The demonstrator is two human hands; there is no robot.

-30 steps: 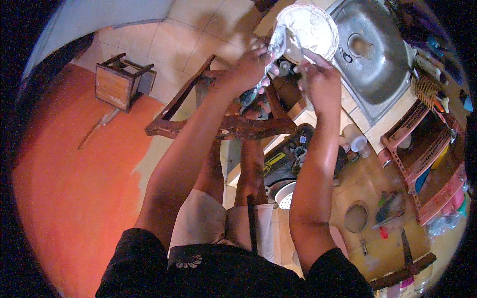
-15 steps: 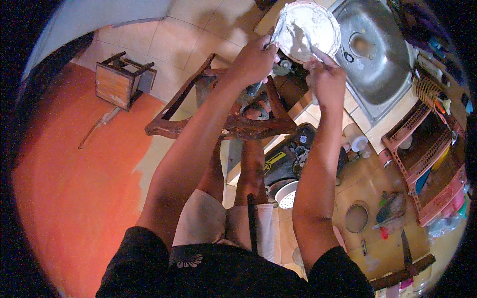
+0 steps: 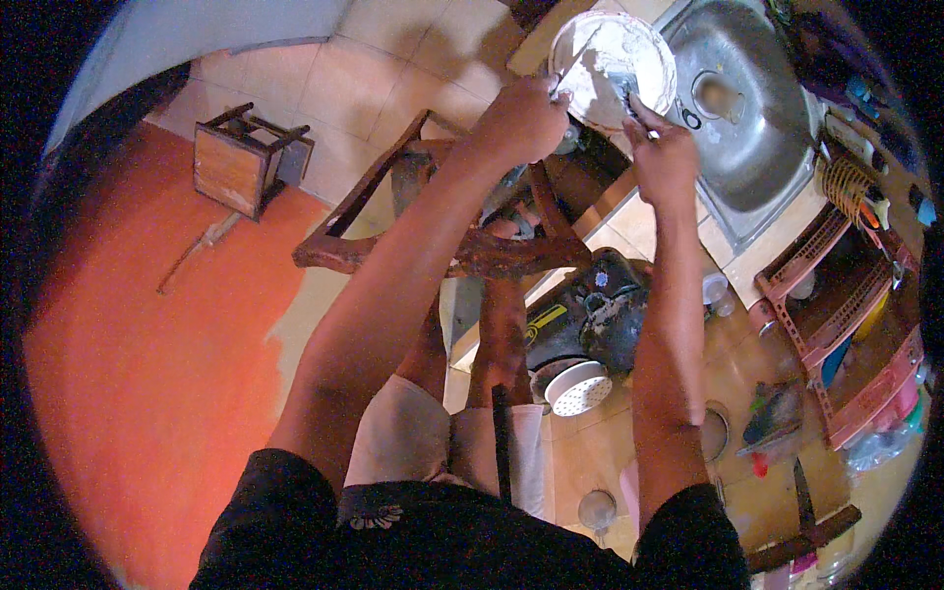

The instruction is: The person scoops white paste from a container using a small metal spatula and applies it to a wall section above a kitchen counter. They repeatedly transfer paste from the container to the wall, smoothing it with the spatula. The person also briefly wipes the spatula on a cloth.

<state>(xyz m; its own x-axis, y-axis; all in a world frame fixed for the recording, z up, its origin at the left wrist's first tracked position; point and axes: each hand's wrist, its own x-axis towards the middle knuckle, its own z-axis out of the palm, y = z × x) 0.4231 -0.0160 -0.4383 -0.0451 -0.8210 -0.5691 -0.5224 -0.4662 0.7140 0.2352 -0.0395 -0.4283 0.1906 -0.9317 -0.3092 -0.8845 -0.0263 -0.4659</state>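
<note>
A round white tub [image 3: 600,44] of white paste sits at the top, beside the steel sink. My left hand [image 3: 531,118] is closed on a thin, paste-smeared scraper [image 3: 560,77] at the tub's left edge. My right hand [image 3: 664,147] grips a putty knife [image 3: 624,85] by its handle, the blade down in the paste. Below the tub a dark wooden frame [image 3: 442,251] holds cluttered items in its middle, partly hidden by my left arm.
The steel sink [image 3: 747,167] is at upper right, a pink plastic rack [image 3: 816,334] with utensils at right. A black gas stove [image 3: 615,324] and white perforated tray [image 3: 577,388] lie below. A wooden stool [image 3: 226,167] stands on the orange floor [image 3: 147,344] at left.
Both hands have shifted rightward. The putty knife and the scraper, earlier raised close together before the tub, are now apart over it, the knife's blade in the paste.
</note>
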